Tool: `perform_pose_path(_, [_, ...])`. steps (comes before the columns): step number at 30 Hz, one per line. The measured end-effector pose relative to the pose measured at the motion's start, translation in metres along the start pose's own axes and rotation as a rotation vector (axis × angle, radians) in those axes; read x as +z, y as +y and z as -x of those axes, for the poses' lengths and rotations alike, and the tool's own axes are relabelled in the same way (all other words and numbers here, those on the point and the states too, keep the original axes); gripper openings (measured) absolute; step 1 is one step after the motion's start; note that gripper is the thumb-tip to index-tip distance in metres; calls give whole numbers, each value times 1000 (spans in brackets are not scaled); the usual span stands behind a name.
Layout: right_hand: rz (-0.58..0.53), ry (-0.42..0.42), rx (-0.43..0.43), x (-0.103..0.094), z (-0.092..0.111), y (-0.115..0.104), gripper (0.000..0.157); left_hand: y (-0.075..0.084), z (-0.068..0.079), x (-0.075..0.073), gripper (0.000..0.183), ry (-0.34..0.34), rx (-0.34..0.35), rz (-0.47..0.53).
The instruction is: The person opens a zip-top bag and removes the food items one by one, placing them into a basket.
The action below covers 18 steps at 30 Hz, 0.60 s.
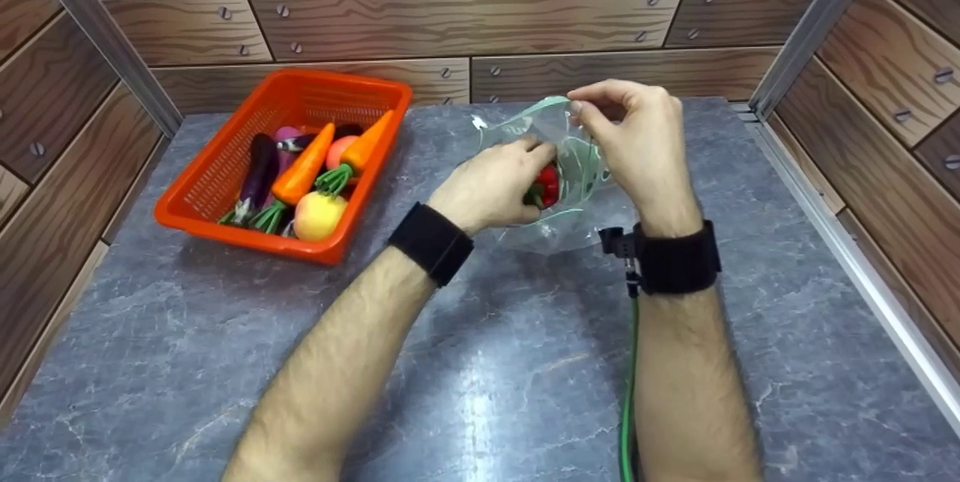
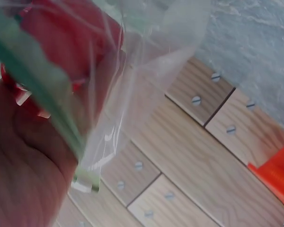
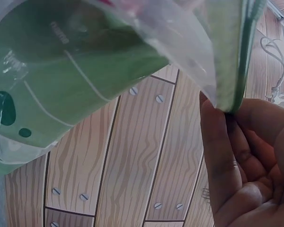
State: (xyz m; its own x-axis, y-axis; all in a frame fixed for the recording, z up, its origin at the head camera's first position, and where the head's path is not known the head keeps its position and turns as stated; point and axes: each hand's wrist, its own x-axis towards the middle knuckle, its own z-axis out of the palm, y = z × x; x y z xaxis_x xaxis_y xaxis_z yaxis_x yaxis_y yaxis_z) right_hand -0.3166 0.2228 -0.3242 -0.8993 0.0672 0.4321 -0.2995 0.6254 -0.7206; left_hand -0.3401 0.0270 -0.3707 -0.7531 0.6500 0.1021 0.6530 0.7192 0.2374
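My left hand (image 1: 495, 180) grips a red bell pepper (image 1: 548, 186) with a green stem, its fingers reaching into the mouth of a clear zip bag (image 1: 551, 238). In the left wrist view the bag's film and green zip strip (image 2: 42, 85) overlap the fingers and the red pepper (image 2: 71, 38). My right hand (image 1: 637, 140) pinches the bag's top edge at the upper right corner between thumb and fingertips. The right wrist view shows this pinch at the end of the green strip (image 3: 232, 71), beside the bag's green printed panel (image 3: 85, 75).
An orange plastic basket (image 1: 169, 213) stands on the left of the grey marbled table (image 1: 420, 392). It holds carrots (image 1: 304, 167), eggplants (image 1: 259, 167), a yellow-red apple (image 1: 320, 215) and other produce. Wood-patterned walls enclose the table. A green cable (image 1: 628, 392) runs along the right forearm.
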Motion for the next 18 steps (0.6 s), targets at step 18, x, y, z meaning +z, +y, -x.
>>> perform_pose_path(18, [9,30,22,-2,-4,7,14,-17,51,-55,67,146,43,155])
